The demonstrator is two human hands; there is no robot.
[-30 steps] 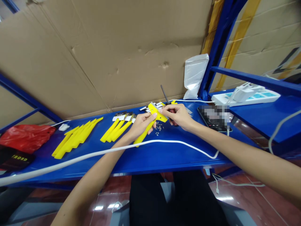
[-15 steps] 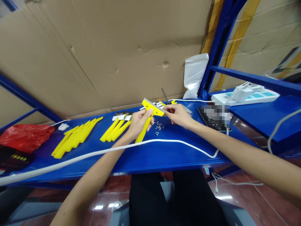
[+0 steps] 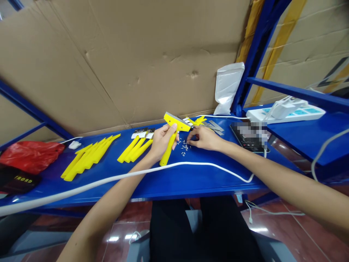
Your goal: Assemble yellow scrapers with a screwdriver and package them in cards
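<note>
My left hand (image 3: 161, 142) is closed around the yellow handle of a scraper (image 3: 170, 147). Its wide head has a grey metal strip along the top edge and points up and away from me. My right hand (image 3: 203, 138) is just right of the scraper, with thumb and forefinger bent together down at a scatter of small screws and nuts (image 3: 183, 153). Whether a screw is pinched there is too small to tell. A dark piece of a screwdriver (image 3: 192, 127) shows at that hand's upper edge, mostly hidden by the hand and scraper head.
Yellow handles (image 3: 89, 158) lie in a row at left, and several scrapers (image 3: 135, 150) sit nearer. Metal blades (image 3: 216, 126), yellow pieces (image 3: 200, 120), a phone (image 3: 245, 140) and a power strip (image 3: 289, 111) are at right. A white cable (image 3: 174, 164) crosses in front.
My right hand has dropped from the scraper head to the screws. The screwdriver's shaft, upright before, is now mostly out of sight. My left hand keeps the scraper nearly in place.
</note>
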